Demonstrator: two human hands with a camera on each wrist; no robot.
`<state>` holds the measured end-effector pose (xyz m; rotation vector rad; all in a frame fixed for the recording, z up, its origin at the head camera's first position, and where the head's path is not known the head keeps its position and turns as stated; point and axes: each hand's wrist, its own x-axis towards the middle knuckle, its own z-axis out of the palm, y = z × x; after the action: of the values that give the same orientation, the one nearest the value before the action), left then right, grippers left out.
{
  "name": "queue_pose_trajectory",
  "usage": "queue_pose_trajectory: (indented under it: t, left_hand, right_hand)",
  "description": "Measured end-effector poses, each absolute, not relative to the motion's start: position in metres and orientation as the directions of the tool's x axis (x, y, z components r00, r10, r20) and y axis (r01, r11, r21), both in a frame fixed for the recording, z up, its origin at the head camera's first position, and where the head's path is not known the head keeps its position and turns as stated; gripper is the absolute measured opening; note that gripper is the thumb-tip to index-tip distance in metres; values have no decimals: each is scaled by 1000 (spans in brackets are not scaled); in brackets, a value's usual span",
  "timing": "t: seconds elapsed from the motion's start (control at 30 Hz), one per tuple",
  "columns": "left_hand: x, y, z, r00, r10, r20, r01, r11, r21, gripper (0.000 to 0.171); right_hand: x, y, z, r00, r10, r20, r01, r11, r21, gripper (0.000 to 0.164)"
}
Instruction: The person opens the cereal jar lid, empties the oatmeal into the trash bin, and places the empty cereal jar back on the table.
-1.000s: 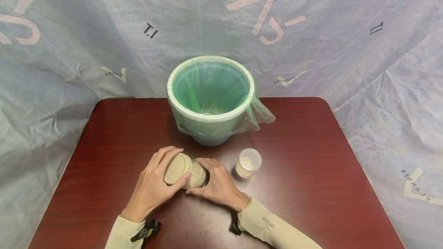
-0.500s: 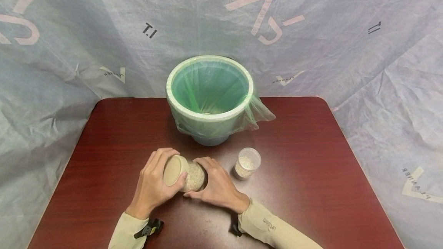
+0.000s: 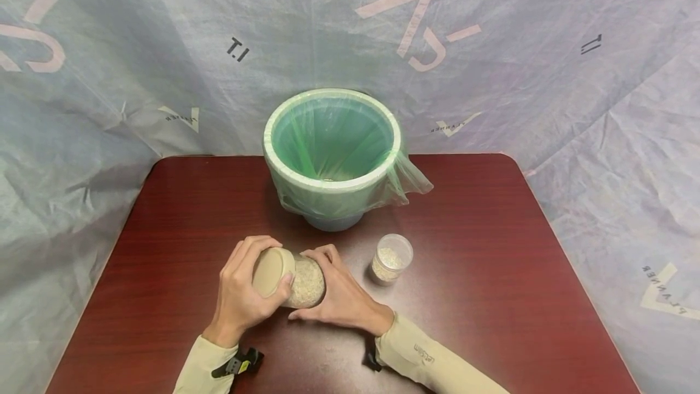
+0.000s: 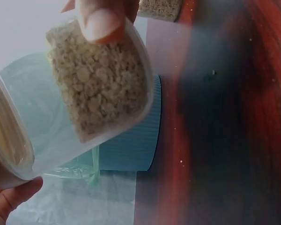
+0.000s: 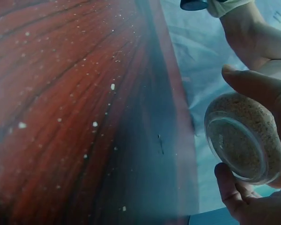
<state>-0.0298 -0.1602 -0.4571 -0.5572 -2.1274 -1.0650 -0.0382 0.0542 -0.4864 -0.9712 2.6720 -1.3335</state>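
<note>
A clear jar of oat flakes (image 3: pixel 307 283) with a beige lid (image 3: pixel 270 272) is held tilted on its side above the front of the table. My left hand (image 3: pixel 240 293) grips the lid, thumb along its right edge. From the other side my right hand (image 3: pixel 347 297) holds the jar's body near its base. In the left wrist view the oats (image 4: pixel 100 89) lie heaped toward the base, with clear wall between them and the lid (image 4: pixel 9 140). The round jar bottom (image 5: pixel 238 147) faces the right wrist camera, between thumb and fingers. Part of the jar is hidden by the hands.
A small clear cup (image 3: pixel 391 260) of oat flakes stands right of my right hand. Behind the jar stands a blue bin (image 3: pixel 332 221) with a green liner bag (image 3: pixel 306 132) folded over its rim. Pale crumbs (image 5: pixel 95 124) dot the dark red table (image 3: pixel 465 297). Grey sheeting (image 3: pixel 328 23) rises behind.
The jar and my left hand have shifted slightly left and toward me. My right hand's fingers have moved a little on the jar. The small cup and bin stay put.
</note>
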Motion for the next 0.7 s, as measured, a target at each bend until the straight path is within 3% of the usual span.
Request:
queue_pose_trajectory:
  t: [0.37,0.7]
  left_hand:
    - [-30,-158,-458,-671,64,739,633,569,526,47]
    - [-24,-166,-461,-737,195,647,607,612,507,50]
  right_hand:
    - [-40,51,-491,-780,-571,258,-576,492,-653,98]
    - [-38,54,-499,-764,-567,308,-603,458,-653,97]
